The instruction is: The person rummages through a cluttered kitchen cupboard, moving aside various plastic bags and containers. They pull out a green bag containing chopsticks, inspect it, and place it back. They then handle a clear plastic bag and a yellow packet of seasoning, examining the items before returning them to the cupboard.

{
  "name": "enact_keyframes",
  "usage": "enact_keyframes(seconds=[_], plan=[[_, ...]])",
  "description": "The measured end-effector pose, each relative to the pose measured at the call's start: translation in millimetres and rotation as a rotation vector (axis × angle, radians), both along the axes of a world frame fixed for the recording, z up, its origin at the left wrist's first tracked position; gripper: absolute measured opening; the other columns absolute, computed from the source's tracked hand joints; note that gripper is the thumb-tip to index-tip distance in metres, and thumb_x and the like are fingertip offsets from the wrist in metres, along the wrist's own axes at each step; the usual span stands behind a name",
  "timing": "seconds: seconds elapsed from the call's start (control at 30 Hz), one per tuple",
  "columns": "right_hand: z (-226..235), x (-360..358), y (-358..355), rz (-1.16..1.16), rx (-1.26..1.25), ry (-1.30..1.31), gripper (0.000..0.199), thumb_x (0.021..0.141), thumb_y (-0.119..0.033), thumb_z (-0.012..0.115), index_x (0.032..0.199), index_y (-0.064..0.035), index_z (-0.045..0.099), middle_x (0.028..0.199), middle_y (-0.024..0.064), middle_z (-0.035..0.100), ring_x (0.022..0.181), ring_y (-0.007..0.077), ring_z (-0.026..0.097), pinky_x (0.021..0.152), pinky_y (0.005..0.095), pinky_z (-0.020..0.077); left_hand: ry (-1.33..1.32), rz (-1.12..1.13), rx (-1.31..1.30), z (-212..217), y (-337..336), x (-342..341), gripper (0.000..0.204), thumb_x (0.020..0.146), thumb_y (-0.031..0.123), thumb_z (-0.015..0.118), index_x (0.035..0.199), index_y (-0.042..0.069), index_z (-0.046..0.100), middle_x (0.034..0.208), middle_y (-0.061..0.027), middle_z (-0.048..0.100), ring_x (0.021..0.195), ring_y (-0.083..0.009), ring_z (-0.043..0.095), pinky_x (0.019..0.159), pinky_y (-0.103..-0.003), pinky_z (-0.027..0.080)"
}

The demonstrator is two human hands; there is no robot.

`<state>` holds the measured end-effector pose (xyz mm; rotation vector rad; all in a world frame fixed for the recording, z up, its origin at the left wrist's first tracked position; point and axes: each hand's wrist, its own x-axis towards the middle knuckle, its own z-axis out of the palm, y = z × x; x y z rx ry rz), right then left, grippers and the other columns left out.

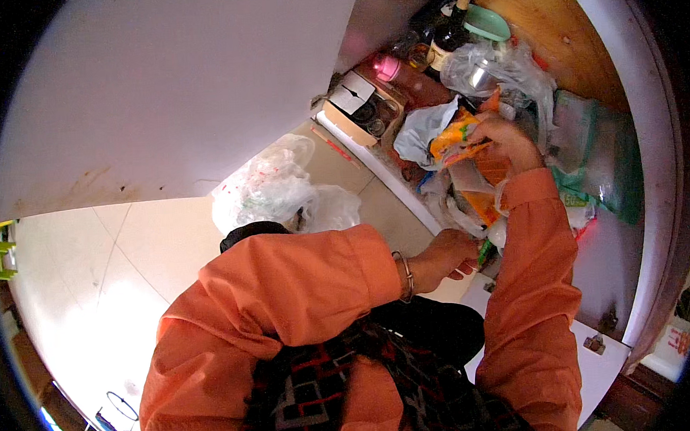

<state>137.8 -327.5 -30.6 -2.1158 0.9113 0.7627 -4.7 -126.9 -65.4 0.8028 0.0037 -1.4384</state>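
One orange packet (455, 137), two hands

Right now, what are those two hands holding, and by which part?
The right hand grips an orange snack packet by its right end. The left hand pinches something small and green; where cannot be told.

orange-yellow snack packet (453, 140) in right hand (503, 141), white-labelled dark bottle (450, 32) behind

orange sleeves (302, 283), orange-yellow packet (455, 137), white bags (271, 189)
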Motion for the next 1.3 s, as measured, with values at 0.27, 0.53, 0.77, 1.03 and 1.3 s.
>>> enact_keyframes(seconds=[0.27,0.53,0.77,1.03,1.3], plan=[[-48.9,-11.7,-44.9,-0.179,0.386,-0.227,0.034,0.071,-0.003,0.061,0.101,-0.0009,0.046,0.087,0.0129,0.056,0.072,0.0237,0.058,0.051,0.0299,0.0457,-0.019,-0.027,-0.006,5.2,0.5,-0.5,0.023,0.079,0.027,0.057,0.087,0.005,0.055,0.081,-0.0068,0.06,0.071,-0.0165,0.057,0.06,-0.029,0.048],[-62.1,46.3,-48.8,0.385,-0.366,0.129,0.038,0.061,-0.011,0.073,0.092,-0.0012,0.053,0.078,0.0113,0.058,0.065,0.0234,0.058,0.047,0.0371,0.0449,-0.42,0.063,-0.003,-11.0,-0.7,7.2,0.022,0.078,0.022,0.057,0.092,0.005,0.055,0.081,-0.0058,0.059,0.071,-0.015,0.055,0.061,-0.029,0.047],[-85.4,46.8,-89.1,0.653,-0.568,0.098,0.071,0.053,-0.024,0.079,0.109,0.0078,0.049,0.096,0.0136,0.059,0.089,0.0222,0.054,0.1,0.0384,0.0187,-1.188,0.729,0.372,-12.3,-22.0,125.5,0.024,0.071,0.013,0.058,0.094,0.007,0.063,0.096,-0.0174,0.055,0.091,-0.0314,0.052,0.079,-0.039,0.042],[-51.0,17.5,-61.8,0.399,-0.225,-0.244,0.045,0.06,-0.007,0.069,0.097,0.0105,0.051,0.074,0.0108,0.06,0.066,0.0212,0.056,0.081,0.0339,0.0381,-1.557,0.151,0.448,-81.6,-98.4,177.9,0.032,0.076,0.029,0.057,0.103,0.012,0.062,0.108,-0.0078,0.055,0.103,-0.0271,0.047,0.087,-0.041,0.035],[-41.9,18.0,-64.2,0.509,-0.259,-0.333,0.021,0.063,0.004,0.058,0.082,0.0015,0.065,0.073,0.0123,0.062,0.072,0.0194,0.059,0.068,0.0333,0.0456,-1.092,0.502,0.267,-115.7,-115.5,190.3,0.03,0.076,0.024,0.059,0.099,0.005,0.062,0.096,-0.0142,0.06,0.092,-0.0331,0.054,0.075,-0.037,0.044]])
